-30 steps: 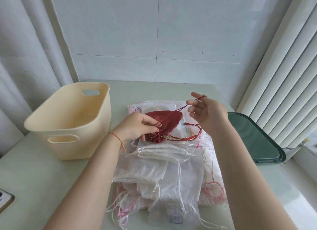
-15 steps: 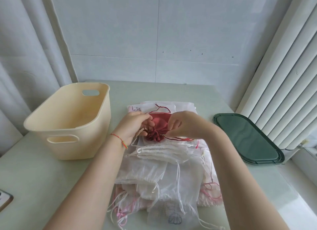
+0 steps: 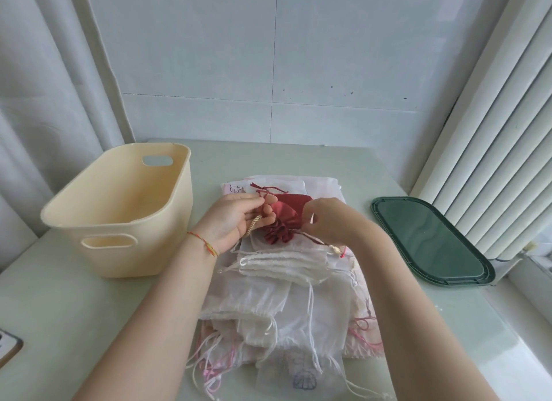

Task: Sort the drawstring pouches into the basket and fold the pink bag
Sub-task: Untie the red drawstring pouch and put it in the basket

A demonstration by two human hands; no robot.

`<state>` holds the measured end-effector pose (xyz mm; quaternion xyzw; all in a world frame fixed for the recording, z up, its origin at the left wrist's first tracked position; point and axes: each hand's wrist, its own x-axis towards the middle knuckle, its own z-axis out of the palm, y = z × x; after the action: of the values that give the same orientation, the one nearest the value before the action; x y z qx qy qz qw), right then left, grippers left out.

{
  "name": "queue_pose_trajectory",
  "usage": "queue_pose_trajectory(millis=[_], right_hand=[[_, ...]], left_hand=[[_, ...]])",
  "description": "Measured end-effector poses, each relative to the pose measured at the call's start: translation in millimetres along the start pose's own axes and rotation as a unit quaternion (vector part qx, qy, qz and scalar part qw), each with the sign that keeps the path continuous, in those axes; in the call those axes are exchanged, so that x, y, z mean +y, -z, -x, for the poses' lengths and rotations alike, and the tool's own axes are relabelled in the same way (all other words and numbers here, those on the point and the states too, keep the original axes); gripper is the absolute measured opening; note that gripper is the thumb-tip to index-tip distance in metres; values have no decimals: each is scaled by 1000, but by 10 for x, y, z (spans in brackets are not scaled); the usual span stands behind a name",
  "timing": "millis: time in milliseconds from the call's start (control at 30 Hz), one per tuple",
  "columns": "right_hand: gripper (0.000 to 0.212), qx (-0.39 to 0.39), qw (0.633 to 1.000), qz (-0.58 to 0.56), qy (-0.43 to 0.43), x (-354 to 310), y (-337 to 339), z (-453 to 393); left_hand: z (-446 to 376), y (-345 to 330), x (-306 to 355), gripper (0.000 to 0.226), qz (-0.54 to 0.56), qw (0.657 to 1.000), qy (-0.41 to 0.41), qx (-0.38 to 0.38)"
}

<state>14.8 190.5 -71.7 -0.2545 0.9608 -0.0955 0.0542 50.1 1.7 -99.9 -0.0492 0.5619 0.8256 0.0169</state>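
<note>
Now both hands pinching: L hand [image 3: 239,218] red cord, R hand [image 3: 325,221] red pouch [image 3: 283,218].

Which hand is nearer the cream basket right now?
Left. The left hand is just right of the basket, pinching a red cord at the red pouch. The right hand is beyond the pouch, farther from the basket.

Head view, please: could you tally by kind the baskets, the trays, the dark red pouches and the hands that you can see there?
cream basket: 1
dark green tray: 1
dark red pouch: 1
hands: 2, the left hand and the right hand, both at the dark red pouch
Total: 5
</note>
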Motion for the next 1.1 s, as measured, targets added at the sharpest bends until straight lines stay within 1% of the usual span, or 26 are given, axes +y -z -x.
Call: queue_pose_trajectory(millis=[100,133,167,200,267,300,333,367,433,467,500,533,567,600,633,733,767,833,900,967,1000,1033,1067,1100], right_hand=[[14,16,998,-56,-14,98,17,-12],[16,19,997,-76,-19,124,27,-6],[23,12,996,-89,-25,153,38,-11],[34,-9,995,-95,-31,179,58,-5],[51,-77,992,-93,-42,209,113,35],[52,-107,989,-92,-42,224,136,60],[49,-120,987,-96,-41,239,163,82],[44,-110,988,-106,-38,250,188,91],[39,-33,984,-172,-38,264,215,98],[37,4,968,-248,-39,270,224,94],[34,26,935,-353,-33,271,236,86],[30,30,889,-456,-16,257,238,78],[26,24,847,-531,6,227,235,74],[23,15,819,-574,27,190,228,70],[22,5,804,-593,44,147,211,61],[23,-17,794,-603,69,12,146,32],[23,-19,794,-603,69,-21,130,22],[23,-16,795,-603,61,-60,98,-3],[21,-15,793,-607,51,-78,67,-25],[19,-20,794,-606,38,-78,60,-26],[19,-29,797,-602,30,-67,65,-19],[19,-43,799,-599,21,-52,74,-13],[20,-59,795,-603,11,-40,80,-8],[22,-74,781,-621,3,-38,89,-1]], left_hand=[[-4,8,-1,18,-27,1000,-9,7],[-4,7,-2,17,-38,999,-12,9],[-4,7,-6,16,-50,999,-16,11],[-4,6,-11,15,-61,998,-20,14],[-1,2,-18,15,-78,996,-26,24],[-2,4,-22,14,-89,995,-29,31],[-2,3,-26,14,-106,993,-32,39],[-1,7,-31,14,-123,991,-36,48],[-7,14,-42,14,-154,985,-43,60],[-6,13,-43,14,-166,983,-45,63],[-1,11,-42,14,-180,980,-48,66],[8,-3,-39,15,-197,977,-51,66],[12,-16,-37,15,-219,972,-54,68],[16,-30,-34,15,-246,965,-61,68],[26,-48,-27,15,-279,956,-69,66],[68,-108,-13,17,-349,933,-89,17],[88,-133,1,20,-360,930,-79,-5],[117,-183,21,33,-381,922,-51,-38],[130,-215,44,34,-379,924,-26,-50],[138,-206,51,38,-378,922,-22,-81],[145,-197,43,36,-384,917,-23,-103],[143,-183,32,28,-395,911,-25,-117],[137,-172,20,24,-406,905,-27,-120],[133,-161,11,25,-417,901,-27,-115]])
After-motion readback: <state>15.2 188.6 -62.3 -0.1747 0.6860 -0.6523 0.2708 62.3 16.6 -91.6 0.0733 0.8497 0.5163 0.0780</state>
